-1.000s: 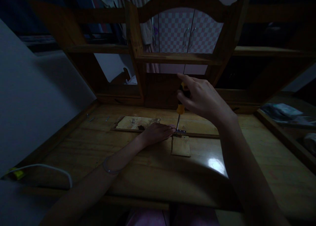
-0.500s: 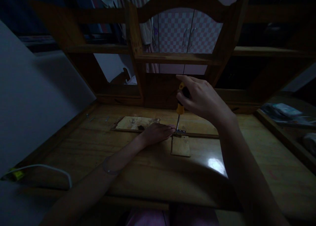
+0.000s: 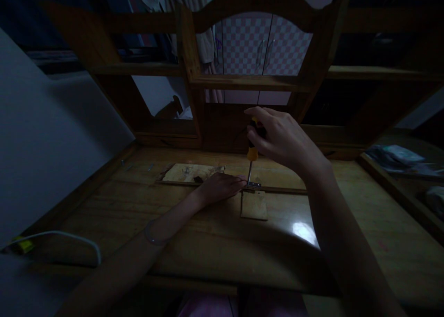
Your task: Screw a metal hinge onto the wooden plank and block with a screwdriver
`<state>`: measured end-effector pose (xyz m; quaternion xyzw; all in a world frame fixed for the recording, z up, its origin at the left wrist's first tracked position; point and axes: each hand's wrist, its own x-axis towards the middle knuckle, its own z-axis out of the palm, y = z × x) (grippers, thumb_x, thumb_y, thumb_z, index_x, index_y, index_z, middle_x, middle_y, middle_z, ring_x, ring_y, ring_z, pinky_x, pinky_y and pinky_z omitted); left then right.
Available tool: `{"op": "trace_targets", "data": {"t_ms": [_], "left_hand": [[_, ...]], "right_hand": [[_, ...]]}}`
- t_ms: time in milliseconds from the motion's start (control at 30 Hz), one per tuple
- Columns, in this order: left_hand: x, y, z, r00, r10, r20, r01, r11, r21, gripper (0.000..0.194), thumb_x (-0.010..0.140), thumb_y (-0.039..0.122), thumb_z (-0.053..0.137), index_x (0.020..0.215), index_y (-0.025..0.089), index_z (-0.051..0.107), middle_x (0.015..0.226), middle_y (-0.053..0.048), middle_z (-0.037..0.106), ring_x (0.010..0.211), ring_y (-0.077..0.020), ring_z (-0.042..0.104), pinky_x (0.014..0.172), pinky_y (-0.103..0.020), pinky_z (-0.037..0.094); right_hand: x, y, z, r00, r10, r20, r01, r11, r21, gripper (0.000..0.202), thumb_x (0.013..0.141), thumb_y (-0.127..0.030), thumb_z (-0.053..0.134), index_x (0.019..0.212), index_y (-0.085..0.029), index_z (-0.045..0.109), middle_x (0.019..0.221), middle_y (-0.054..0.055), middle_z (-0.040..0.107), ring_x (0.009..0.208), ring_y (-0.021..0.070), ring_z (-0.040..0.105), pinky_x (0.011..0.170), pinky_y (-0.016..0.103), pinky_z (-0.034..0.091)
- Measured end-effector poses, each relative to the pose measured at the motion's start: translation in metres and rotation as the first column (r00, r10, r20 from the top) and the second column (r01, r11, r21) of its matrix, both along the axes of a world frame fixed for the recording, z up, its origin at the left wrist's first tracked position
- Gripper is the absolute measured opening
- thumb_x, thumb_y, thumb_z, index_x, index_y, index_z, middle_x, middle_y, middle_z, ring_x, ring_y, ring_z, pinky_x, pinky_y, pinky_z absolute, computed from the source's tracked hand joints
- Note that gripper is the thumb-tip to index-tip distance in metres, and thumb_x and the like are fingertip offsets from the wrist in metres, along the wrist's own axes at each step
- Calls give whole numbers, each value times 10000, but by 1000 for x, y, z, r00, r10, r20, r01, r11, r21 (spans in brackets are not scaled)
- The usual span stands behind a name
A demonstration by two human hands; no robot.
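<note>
My right hand point(image 3: 277, 134) is wrapped around the yellow-and-black handle of a screwdriver point(image 3: 253, 154), which stands nearly upright. Its shaft runs down to a small metal hinge point(image 3: 255, 185) on a wooden strip point(image 3: 282, 179). From the left, my left hand point(image 3: 222, 186) reaches in low, its fingers pressed together at the hinge's left end, close to the screwdriver tip. The fingertips partly cover that end, and the tip's exact seat is too small to make out. Just in front of the hinge, a small square wooden piece point(image 3: 254, 205) lies on the desk.
A pale, rough-surfaced board point(image 3: 189, 172) lies left of my left hand. Small metal bits point(image 3: 150, 167) sit farther left on the desk top point(image 3: 114, 210). Wooden shelving point(image 3: 243, 82) rises behind. At the lower left are a white cable point(image 3: 65, 234) and a yellow item point(image 3: 24, 245).
My right hand and the top of the screwdriver handle have shifted very slightly left. The left hand, hinge and wooden pieces stay in place.
</note>
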<state>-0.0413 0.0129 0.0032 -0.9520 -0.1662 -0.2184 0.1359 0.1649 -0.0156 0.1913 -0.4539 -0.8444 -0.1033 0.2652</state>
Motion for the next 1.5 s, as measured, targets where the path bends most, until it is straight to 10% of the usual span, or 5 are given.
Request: {"op": "trace_targets", "data": {"t_ms": [1500], "left_hand": [[-1, 3, -5, 1000, -3, 2, 3, 999, 37, 264, 999, 204, 494, 1259, 187, 538, 1315, -62, 660, 1107, -164, 686, 880, -312, 596]], "right_hand": [[3, 2, 0, 999, -41, 15, 41, 999, 32, 385, 945, -310, 453, 1285, -156, 550, 1145, 144, 684, 1004, 287, 646, 811, 378, 439]]}}
